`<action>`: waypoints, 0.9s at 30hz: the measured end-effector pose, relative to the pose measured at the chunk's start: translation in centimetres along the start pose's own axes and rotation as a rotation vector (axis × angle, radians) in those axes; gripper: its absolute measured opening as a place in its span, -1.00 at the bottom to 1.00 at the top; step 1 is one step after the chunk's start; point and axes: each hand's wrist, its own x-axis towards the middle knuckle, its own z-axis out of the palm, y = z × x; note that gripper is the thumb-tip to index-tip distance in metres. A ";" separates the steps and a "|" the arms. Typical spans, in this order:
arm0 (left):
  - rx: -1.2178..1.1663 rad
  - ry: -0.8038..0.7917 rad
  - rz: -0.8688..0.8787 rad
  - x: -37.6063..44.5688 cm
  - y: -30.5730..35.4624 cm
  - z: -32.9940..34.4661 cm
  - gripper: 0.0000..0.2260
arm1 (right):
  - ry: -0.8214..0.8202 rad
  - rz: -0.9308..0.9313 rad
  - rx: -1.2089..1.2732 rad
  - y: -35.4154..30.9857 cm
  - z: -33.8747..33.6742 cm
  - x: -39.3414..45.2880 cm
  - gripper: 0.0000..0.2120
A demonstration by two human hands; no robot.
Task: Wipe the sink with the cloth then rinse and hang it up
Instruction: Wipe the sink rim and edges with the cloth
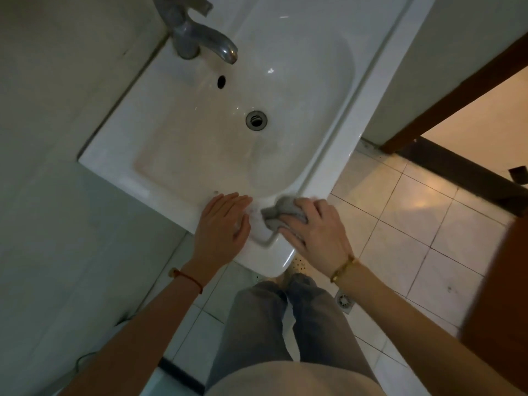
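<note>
A white ceramic sink (177, 155) fills the upper middle of the view, with a drain (256, 120) in its basin and a metal tap (200, 38) at the far edge. A crumpled grey cloth (281, 211) lies on the sink's near rim. My right hand (317, 232) presses down on the cloth and grips it. My left hand (225, 224) rests flat on the rim just left of the cloth, fingers together, holding nothing.
A pale wall runs along the left of the sink. Light floor tiles (414, 224) spread to the right, with a floor drain (344, 301) near my legs. A dark door frame (457, 90) and threshold stand at the upper right.
</note>
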 end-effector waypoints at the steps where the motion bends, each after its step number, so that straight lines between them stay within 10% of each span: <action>1: 0.001 -0.003 0.005 0.0 -0.1 0.0 -0.65 | 0.023 -0.056 -0.043 0.5 -0.7 1.0 -0.76; 6: -0.043 -0.048 -0.021 0.1 0.1 -0.6 -0.63 | 0.114 0.225 -0.180 2.8 -2.7 5.7 -0.73; 14: -0.110 -0.156 0.160 2.0 -4.5 -3.7 -0.62 | -0.057 0.185 -0.139 -3.3 -0.3 -0.1 -0.58; 27: -0.079 -0.352 0.411 4.5 -12.8 -6.4 -0.59 | 0.217 0.913 -0.170 -16.3 3.4 -0.9 -0.65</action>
